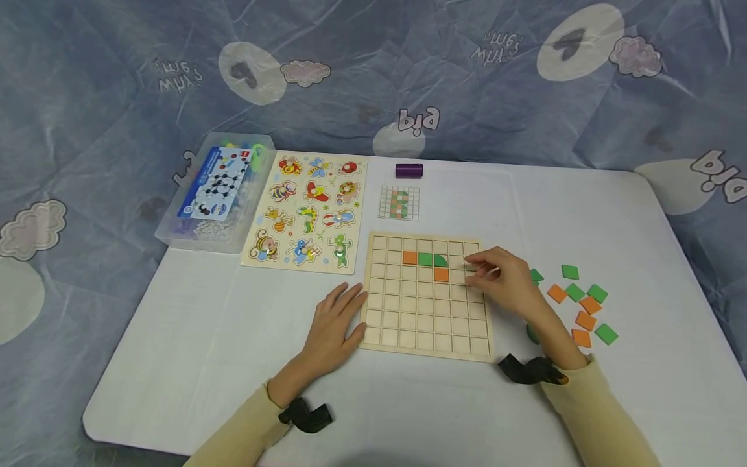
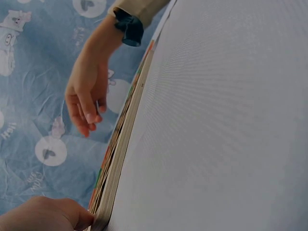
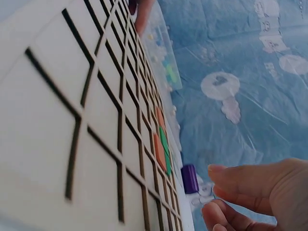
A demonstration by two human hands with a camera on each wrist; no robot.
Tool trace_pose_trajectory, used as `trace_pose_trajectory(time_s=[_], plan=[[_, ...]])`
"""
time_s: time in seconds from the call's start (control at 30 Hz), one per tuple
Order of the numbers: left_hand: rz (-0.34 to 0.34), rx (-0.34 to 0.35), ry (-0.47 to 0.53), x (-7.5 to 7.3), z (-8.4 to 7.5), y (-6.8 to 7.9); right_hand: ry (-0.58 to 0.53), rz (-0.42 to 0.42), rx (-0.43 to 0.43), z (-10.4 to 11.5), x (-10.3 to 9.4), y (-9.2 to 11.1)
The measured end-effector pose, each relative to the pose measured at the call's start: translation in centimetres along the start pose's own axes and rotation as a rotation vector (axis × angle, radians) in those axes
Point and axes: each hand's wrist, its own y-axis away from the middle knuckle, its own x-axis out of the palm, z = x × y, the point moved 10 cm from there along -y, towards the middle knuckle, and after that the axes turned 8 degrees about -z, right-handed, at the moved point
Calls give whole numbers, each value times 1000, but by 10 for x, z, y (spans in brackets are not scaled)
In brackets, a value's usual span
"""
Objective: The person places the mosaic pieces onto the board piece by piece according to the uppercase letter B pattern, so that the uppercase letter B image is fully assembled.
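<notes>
A wooden grid board (image 1: 403,318) lies flat on the table. Two orange squares, one of them (image 1: 410,258) left of the other, sit in its cells with a green square (image 1: 425,259) and a green piece with a rounded corner (image 1: 441,261). My left hand (image 1: 336,327) rests palm down, fingertips at the board's left edge; in the left wrist view its thumb (image 2: 72,213) touches the corner. Over the board's right side hovers my right hand (image 1: 504,279), thumb and fingers apart, no piece showing between them. In the right wrist view those fingers (image 3: 245,185) are loosely bent.
Loose green and orange tiles (image 1: 585,320) lie right of the board, some partly hidden by the right arm. Behind it are a small pattern card (image 1: 399,203) and a purple cylinder (image 1: 409,171). At the back left stand an insect puzzle (image 1: 297,207) and a clear plastic box (image 1: 233,237).
</notes>
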Motion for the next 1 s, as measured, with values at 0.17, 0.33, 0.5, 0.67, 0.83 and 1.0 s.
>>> trace_pose_trajectory(time_s=[0.17,0.33,0.5,0.67,0.83,1.0], plan=[[-2,0,-3,0,0,0,46,-67,65,-21,-29,5],[-5,1,1,0,1,0,104,-101,158,-48,-54,11],[1,-1,7,1,1,0,164,-100,265,-75,-71,19],[0,-3,10,0,1,0,200,-82,350,-95,-77,25],[-1,-1,7,0,1,0,230,-59,368,-106,-76,26],[-5,0,6,0,1,0,232,-30,386,-113,-70,26]])
